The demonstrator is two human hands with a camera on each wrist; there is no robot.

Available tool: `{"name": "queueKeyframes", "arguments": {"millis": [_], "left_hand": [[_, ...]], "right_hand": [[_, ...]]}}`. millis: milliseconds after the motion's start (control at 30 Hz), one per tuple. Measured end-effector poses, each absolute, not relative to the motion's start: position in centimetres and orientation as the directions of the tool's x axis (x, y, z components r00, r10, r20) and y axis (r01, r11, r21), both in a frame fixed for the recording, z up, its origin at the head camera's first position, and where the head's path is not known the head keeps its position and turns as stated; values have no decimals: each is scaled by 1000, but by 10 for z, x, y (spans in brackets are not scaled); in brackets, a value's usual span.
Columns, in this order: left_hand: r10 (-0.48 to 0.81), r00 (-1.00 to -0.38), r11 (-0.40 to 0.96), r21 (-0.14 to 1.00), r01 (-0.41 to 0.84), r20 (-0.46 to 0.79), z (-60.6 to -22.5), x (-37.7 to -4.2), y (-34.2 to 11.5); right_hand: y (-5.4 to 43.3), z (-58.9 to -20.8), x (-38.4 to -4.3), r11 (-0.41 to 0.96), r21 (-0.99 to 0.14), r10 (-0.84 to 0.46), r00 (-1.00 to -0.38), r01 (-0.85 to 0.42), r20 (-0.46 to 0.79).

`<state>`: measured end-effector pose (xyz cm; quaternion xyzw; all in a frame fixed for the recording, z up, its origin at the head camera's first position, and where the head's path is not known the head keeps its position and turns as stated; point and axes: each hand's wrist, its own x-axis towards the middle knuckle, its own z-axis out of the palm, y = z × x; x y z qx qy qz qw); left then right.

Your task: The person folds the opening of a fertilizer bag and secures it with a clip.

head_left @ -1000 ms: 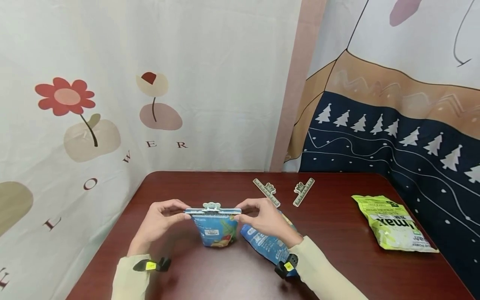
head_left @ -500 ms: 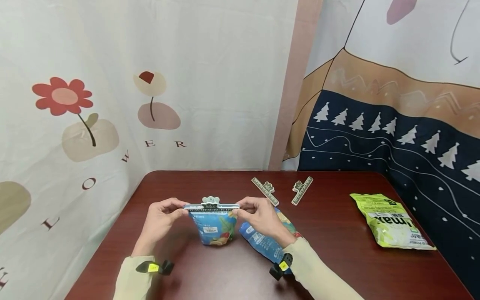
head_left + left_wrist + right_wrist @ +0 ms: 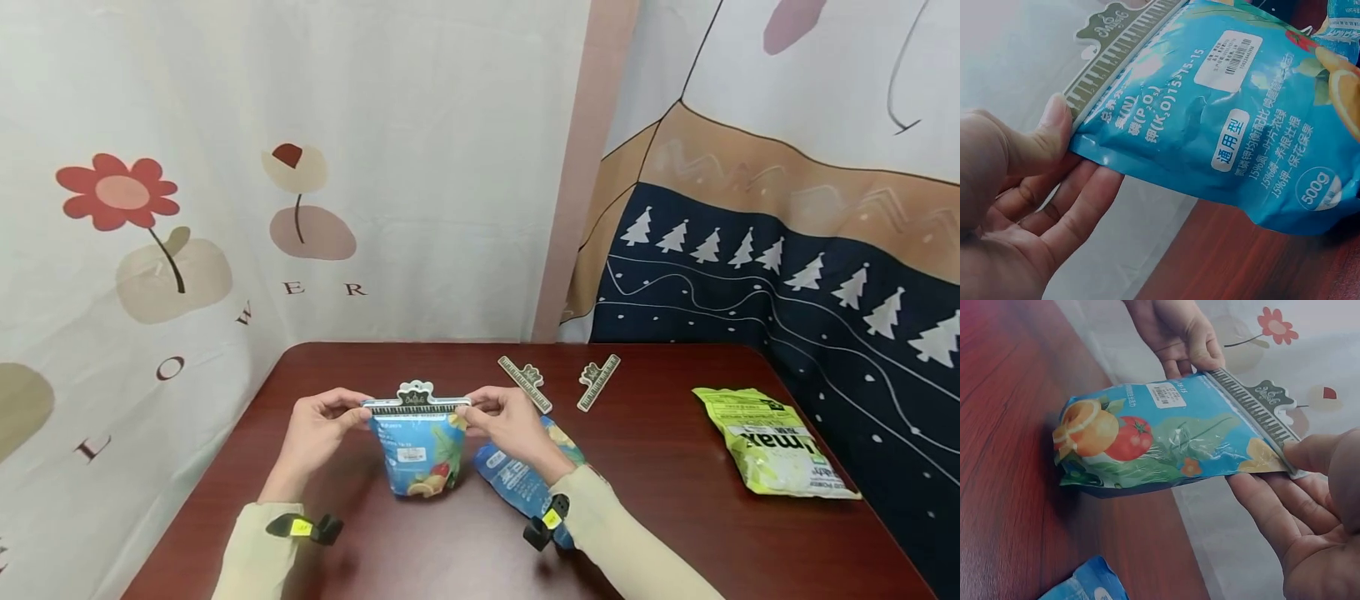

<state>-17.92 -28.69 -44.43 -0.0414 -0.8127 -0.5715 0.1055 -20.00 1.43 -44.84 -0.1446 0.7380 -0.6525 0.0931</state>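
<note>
A blue fertilizer bag (image 3: 412,458) with printed fruit and a white label stands upright in the head view. Along its top edge runs a flat bag clip (image 3: 416,407) with a piano-key pattern and a scalloped handle. My left hand (image 3: 321,429) pinches the clip's left end together with the bag's corner. In the left wrist view the thumb (image 3: 1054,128) presses the clip's front, and fingers lie behind the bag. My right hand (image 3: 510,425) pinches the opposite end the same way, its thumb (image 3: 1310,453) on the clip in the right wrist view.
Another blue bag (image 3: 510,479) lies partly under the right forearm. Two more clips, a left one (image 3: 525,383) and a right one (image 3: 600,383), lie toward the table's back. A yellow-green bag (image 3: 780,446) rests at the right of the dark red table (image 3: 712,542). Printed curtains hang behind.
The clip's patterned face has turned toward the head camera and risen, and more of the bag's front shows. Both hands keep their pinch. The whole head view has shifted slightly.
</note>
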Motion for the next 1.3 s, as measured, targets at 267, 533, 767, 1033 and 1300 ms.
{"name": "queueKeyframes", "arguments": {"millis": [267,533,767,1033,1300], "left_hand": [[-62,-988,352,929,109,140,-444,-188,-295],[-61,-997,375,927,15,41,-444,-199,-303],[-66,-997,417,906,-73,-50,-448,-212,-306],[-66,-988,425,892,-152,-138,-455,-227,-310],[-51,-971,428,873,-232,-233,-468,-235,-315]], "right_hand": [[2,-452,-205,-5,-999,-341,-939,41,-37],[-11,-459,-210,-82,-983,-324,-937,163,-128],[-18,-470,-218,-133,-955,-312,-926,264,-212],[-25,-484,-228,-163,-921,-335,-898,353,-285],[-30,-497,-232,-153,-909,-319,-890,388,-326]]}}
